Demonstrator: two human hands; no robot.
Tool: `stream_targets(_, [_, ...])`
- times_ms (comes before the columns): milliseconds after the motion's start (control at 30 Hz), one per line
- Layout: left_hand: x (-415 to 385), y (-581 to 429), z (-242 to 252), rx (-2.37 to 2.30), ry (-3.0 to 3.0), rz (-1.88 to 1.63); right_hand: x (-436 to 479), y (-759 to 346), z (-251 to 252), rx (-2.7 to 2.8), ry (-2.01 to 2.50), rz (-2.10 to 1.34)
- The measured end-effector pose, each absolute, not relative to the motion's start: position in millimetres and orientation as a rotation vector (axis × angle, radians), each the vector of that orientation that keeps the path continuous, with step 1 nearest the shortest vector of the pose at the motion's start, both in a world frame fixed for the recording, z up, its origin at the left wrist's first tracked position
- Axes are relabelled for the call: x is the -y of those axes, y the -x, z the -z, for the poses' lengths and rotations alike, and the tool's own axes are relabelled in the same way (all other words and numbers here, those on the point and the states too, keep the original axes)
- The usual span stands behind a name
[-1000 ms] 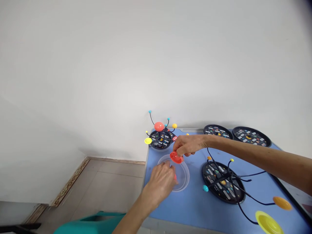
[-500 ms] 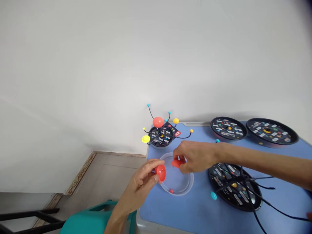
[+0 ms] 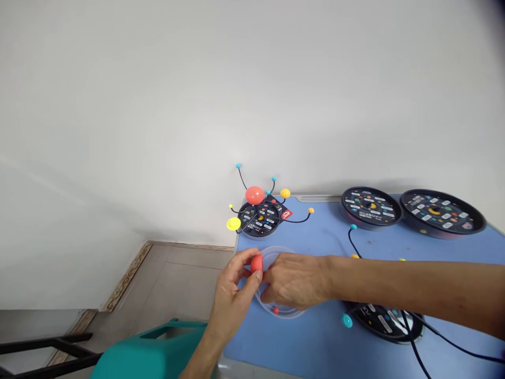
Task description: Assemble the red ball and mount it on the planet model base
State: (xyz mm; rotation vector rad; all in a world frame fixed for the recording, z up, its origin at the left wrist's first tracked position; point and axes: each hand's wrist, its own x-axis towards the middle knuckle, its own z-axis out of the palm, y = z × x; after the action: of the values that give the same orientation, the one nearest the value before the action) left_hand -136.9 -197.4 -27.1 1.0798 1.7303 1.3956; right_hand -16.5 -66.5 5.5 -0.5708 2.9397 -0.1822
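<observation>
My left hand (image 3: 233,292) and my right hand (image 3: 294,281) meet over a clear plastic dish (image 3: 276,252) near the left edge of the blue table (image 3: 323,337). Both pinch a red ball (image 3: 256,262), which looks like two red half-shells pressed together. A small red bead (image 3: 276,311) lies in the dish under my right hand. My right forearm crosses over a black round base (image 3: 389,321) with black wire arms.
An assembled model (image 3: 258,213) with a red ball and small balls on wire arms stands at the back left corner. Two black discs (image 3: 371,206) (image 3: 442,212) sit at the back. A loose teal ball (image 3: 346,320) lies on the table. A teal stool (image 3: 150,355) stands below the table edge.
Each hand held a separate red half-shell before. They have come together into one red ball, held between both hands over the dish's left rim.
</observation>
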Motion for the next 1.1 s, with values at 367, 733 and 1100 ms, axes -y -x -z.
stream_targets(367, [190.1, 136.8, 31.2, -1.728, -1.073, -1.435, 82.9, 28.5, 5.4, -2.909, 0.676, 0.107])
stream_targets(733, [200.5, 126.6, 23.3, -1.920, -1.563, -1.140, 51.3, -13.9, -64.2, -3.003, 0.119, 0.596])
stream_targets(1100, [211.5, 106.9, 10.4, -2.134, -1.954, -0.559, 49.1, -168.2, -91.5, -2.416, -1.109, 2.142])
